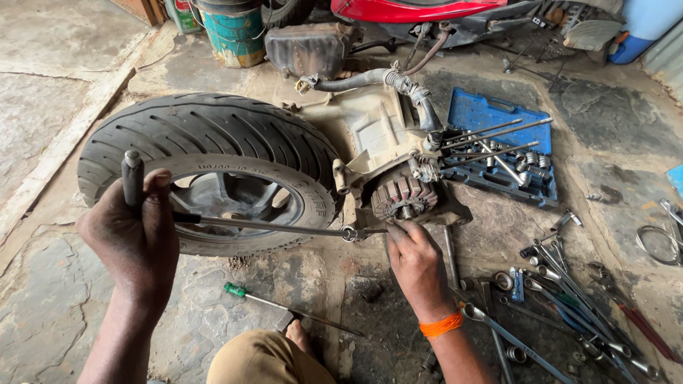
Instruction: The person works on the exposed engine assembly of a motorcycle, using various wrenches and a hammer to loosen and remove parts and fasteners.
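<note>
From my remote view, the left hand (135,238) is closed around the cross-handle of a long T-handle socket wrench (267,226), held at the left, in front of the tyre (206,131); the shaft runs horizontally across the rear wheel (231,195) to its socket end at the lower edge of the engine casing (377,142). The right hand (416,259) rests with fingertips pinched near the socket joint, just below the finned part (400,195); I cannot tell whether it grips the socket or only steadies it.

Hazards, as I judge them:
- The shaft is long and supported only at its ends; if the socket sits crooked on the fastener (hidden from me), it may slip off and round it.
- A slip would drive the right fingers into the fins.
- The assembly lies loose on the floor; torque could shift it.
- A green-handled screwdriver (281,304) lies just beside the knee; loose spanners (569,299) crowd the right; either could be knocked or knelt upon.
</note>
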